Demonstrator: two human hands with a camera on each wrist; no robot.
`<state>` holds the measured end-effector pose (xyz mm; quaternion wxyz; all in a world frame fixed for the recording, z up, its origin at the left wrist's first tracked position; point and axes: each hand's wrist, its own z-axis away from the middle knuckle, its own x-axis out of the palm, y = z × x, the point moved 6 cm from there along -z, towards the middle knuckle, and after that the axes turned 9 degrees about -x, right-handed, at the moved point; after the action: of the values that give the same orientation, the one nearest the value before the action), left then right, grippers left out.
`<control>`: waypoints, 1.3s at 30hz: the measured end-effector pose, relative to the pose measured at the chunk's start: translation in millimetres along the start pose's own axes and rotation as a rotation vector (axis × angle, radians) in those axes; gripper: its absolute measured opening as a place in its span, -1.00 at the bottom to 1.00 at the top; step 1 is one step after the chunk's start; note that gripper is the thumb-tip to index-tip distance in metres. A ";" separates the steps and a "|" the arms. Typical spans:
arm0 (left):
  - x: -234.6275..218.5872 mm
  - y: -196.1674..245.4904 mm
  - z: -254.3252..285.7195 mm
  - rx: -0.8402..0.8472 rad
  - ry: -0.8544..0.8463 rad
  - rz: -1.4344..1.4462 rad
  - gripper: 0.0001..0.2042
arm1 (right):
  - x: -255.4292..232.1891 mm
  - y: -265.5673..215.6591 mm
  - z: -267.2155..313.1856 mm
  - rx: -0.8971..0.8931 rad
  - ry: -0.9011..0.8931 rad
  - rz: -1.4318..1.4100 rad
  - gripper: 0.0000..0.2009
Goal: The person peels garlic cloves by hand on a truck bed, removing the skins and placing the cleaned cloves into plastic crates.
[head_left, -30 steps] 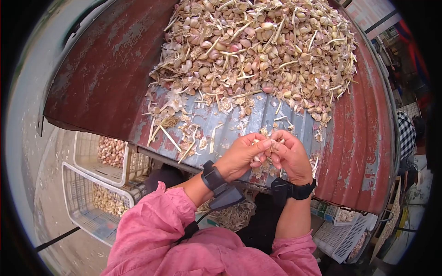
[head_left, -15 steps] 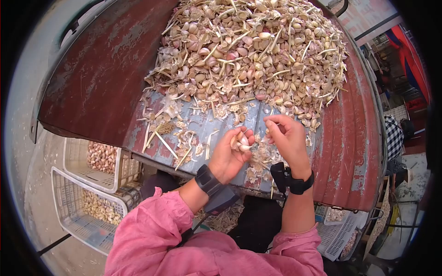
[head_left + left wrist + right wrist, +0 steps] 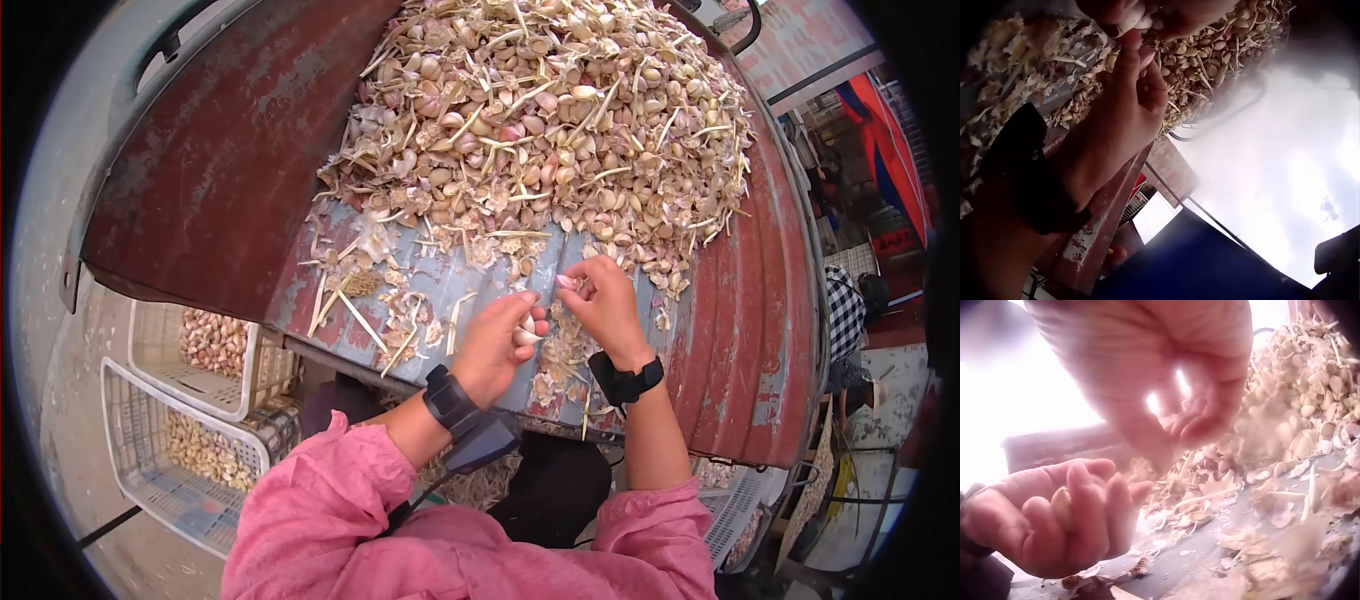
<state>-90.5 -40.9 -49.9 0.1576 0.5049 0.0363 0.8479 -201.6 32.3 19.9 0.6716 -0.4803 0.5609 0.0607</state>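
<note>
Garlic cloves (image 3: 526,333) rest in the curled fingers of the left hand (image 3: 492,350), over the near part of the metal sheet. A pale clove (image 3: 1062,509) shows between that hand's fingers in the right wrist view. Just to the right, the right hand (image 3: 607,312) has its thumb and forefinger drawn together; in the left wrist view a small pinkish piece (image 3: 1146,57) is pinched at its fingertips. The two hands are close, with a narrow gap between them in the head view. Beyond them lies a large heap of garlic cloves (image 3: 560,130) mixed with skins and stalks.
Loose skins and stalks (image 3: 400,320) lie on the corrugated metal sheet (image 3: 740,340). Two plastic crates holding cloves, an upper one (image 3: 240,400) and a lower one (image 3: 190,510), stand at the lower left. Another crate (image 3: 735,510) is at the lower right. A checkered cloth (image 3: 845,312) shows at far right.
From working together around the cloves, the hands have moved apart. The left hand's palm was turned up with cloves showing, and its fingers have since curled further over them. The right hand has shifted slightly left.
</note>
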 end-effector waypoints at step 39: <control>73.1 -27.3 65.9 -0.073 -0.457 -0.290 -0.69 | -14.9 21.9 51.9 0.152 0.414 -0.722 -0.87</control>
<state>-59.3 0.8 38.0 0.2997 0.6667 0.0411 0.6812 -184.5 87.8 14.6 0.5565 -0.5970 0.4825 -0.3179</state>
